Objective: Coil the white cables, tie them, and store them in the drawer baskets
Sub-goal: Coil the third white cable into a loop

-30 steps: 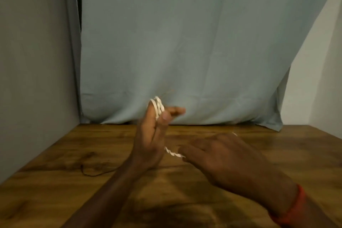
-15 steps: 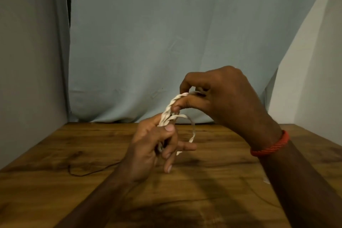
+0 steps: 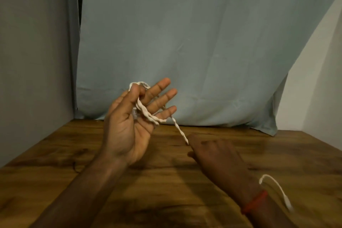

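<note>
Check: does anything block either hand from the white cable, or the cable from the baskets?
Nothing visible: the white cable is looped on the left hand and runs into the right hand. No baskets in view.

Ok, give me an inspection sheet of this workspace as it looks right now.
Surface: wooden table, dark-grained.
Job's things: white cable, twisted, partly looped on the left hand; drawer baskets not seen.
Clutter: faint thin dark line at the table's left, unidentifiable.
Grippers: left hand raised, palm to camera, thumb and index finger pinching the loops; right hand low over the table, apparently pinching the cable; red wristband on it.
Cables: the white one runs taut between the hands; its tail shows beside the right wrist.
Surroundings: grey-blue curtain behind, grey panel left, white wall right.
</note>
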`<state>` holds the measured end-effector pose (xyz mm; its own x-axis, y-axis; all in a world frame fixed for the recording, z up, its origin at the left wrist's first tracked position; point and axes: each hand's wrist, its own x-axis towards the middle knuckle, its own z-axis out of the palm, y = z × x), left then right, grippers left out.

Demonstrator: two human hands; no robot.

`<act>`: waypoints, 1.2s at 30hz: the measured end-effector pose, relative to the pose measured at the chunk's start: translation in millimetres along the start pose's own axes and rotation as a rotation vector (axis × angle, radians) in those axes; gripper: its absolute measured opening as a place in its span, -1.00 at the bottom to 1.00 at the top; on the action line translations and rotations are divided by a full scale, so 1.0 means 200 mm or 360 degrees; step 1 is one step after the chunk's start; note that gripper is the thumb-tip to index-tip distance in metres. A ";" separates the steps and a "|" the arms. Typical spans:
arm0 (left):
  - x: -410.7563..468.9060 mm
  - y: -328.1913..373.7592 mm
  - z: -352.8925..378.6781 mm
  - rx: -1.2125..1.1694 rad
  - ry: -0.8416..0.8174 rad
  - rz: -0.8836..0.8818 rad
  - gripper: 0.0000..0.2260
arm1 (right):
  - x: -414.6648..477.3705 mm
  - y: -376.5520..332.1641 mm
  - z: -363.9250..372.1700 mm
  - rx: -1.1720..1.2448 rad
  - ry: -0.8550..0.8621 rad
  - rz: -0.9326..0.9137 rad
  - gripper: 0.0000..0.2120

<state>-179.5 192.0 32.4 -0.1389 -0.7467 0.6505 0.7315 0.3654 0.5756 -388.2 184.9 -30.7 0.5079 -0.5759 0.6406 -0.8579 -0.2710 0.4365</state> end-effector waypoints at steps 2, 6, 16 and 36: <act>0.00 -0.04 -0.03 0.0299 0.0133 0.0078 -0.82 | -0.04 -0.03 -0.04 0.0050 -0.0040 -0.0041 -0.79; -0.09 -0.22 -0.03 0.0933 0.0007 0.0274 -0.82 | -0.06 -0.12 -0.18 -0.0021 -0.0052 -0.0262 -0.82; -0.13 -0.27 -0.06 0.1780 -0.0437 0.0566 -0.69 | 0.07 0.02 -0.41 0.0766 -0.0104 -0.0270 -0.84; -0.14 -0.17 -0.18 0.1724 -0.0603 -0.0051 -0.69 | 0.29 0.35 -0.44 0.0881 -0.0353 0.0083 -0.91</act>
<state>-177.6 179.9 -22.7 -0.4733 -0.6160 0.6297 -0.2088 0.7729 0.5992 -411.6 200.5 92.2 0.4866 -0.7303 0.4794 -0.8245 -0.5654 -0.0244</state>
